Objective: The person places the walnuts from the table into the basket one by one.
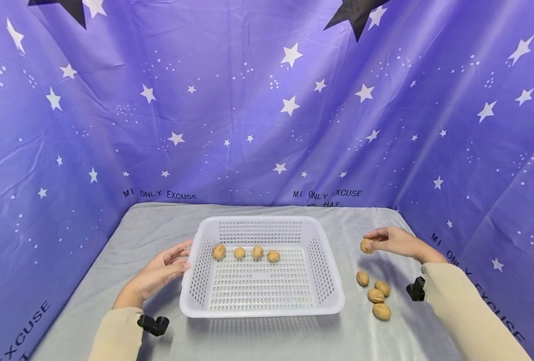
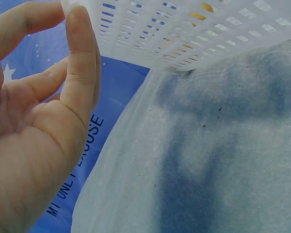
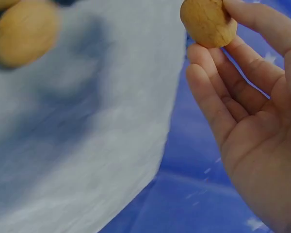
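The left hand (image 1: 157, 275) pinches the left rim of a white perforated plastic basket (image 1: 259, 314), thumb against the edge and the other fingers loosely extended. To the right of the basket, the right hand (image 1: 397, 243) pinches a walnut (image 1: 366, 245) between thumb and fingertips, above the grey cloth (image 1: 163, 220). Four loose walnuts (image 1: 375, 296) lie nearer on the cloth, below that hand; four more walnuts (image 1: 257, 252) sit in a left-to-right row inside the basket, towards its far side.

The pinch takes in only a small part of a round, hard shell, so a slackening thumb could let the nut drop and roll among the loose ones. If the walnut crosses too low, it could strike the basket's right rim. A pull or lift from the left hand could tilt the basket and send its row rolling, as nothing visible pens those nuts in place.

The left fingertips are partly hidden behind the rim, so how firmly they grip is hard to judge. The left wrist view shows the row only as orange patches through the holes. In the right wrist view the held walnut is cut off at the top, and the loose ones are blurred. Whether the basket's base lies fully flat cannot be told.
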The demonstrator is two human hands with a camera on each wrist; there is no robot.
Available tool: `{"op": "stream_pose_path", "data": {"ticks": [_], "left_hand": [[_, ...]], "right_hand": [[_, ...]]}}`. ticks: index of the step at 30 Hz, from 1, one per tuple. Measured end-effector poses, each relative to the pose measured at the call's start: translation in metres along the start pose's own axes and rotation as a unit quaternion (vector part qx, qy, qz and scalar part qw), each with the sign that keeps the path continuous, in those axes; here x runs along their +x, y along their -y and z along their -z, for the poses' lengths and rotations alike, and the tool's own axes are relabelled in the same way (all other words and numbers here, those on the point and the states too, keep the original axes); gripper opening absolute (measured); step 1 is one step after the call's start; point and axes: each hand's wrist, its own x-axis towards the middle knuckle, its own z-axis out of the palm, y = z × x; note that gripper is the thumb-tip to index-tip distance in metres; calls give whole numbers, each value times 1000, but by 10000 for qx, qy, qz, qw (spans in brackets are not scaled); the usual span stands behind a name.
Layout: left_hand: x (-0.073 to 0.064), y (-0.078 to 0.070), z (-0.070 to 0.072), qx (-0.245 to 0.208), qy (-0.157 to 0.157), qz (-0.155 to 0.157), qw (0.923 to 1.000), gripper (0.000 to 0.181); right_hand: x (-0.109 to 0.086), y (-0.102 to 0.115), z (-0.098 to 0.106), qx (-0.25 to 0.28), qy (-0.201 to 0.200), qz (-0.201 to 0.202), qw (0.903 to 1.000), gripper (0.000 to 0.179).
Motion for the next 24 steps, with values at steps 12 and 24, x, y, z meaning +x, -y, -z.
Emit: {"op": "stream_pose_path", "data": {"ticks": [12, 24], "left_hand": [[-1, -2, -3, 33, -4, -9, 10000, 69], [-1, -1, -1, 38, 19, -67, 10000, 69]], "right_hand": [[45, 78, -7, -177, 102, 685, 9974, 43], [90, 145, -50, -519, 761, 1344, 9866, 46]]}}
